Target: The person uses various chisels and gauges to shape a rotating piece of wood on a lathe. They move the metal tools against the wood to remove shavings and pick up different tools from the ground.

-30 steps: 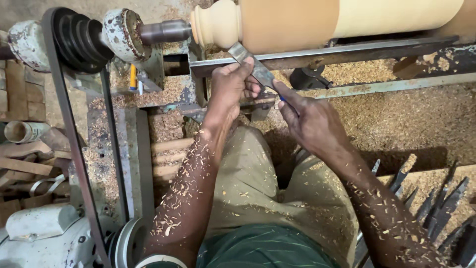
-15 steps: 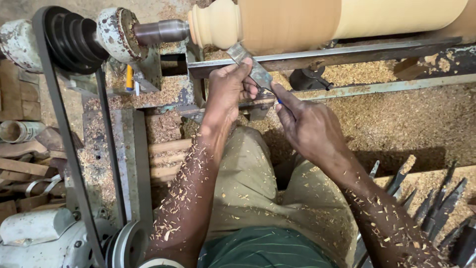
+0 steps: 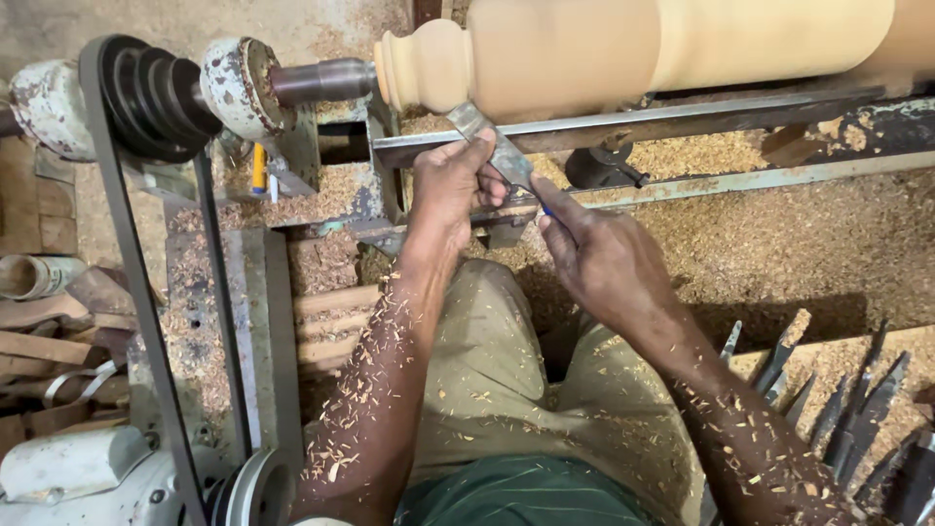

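A pale turned wooden workpiece (image 3: 623,54) is mounted on a lathe across the top. A flat metal chisel (image 3: 487,141) lies on the long steel tool rest (image 3: 672,122), its tip against the wood next to a rounded bead. My left hand (image 3: 450,185) grips the blade close to the rest. My right hand (image 3: 599,258) holds the chisel's rear end, lower and to the right. Both forearms are speckled with wood shavings.
The lathe's rusty headstock and black stepped pulley (image 3: 156,97) sit at the top left, with a drive belt (image 3: 141,302) running down to a motor (image 3: 78,477). Sawdust covers the bed and floor. Several spare chisels (image 3: 857,409) lie at the lower right. Scrap wood is stacked at left.
The view has shifted slightly. Both hands keep the chisel against the workpiece in nearly the same place.
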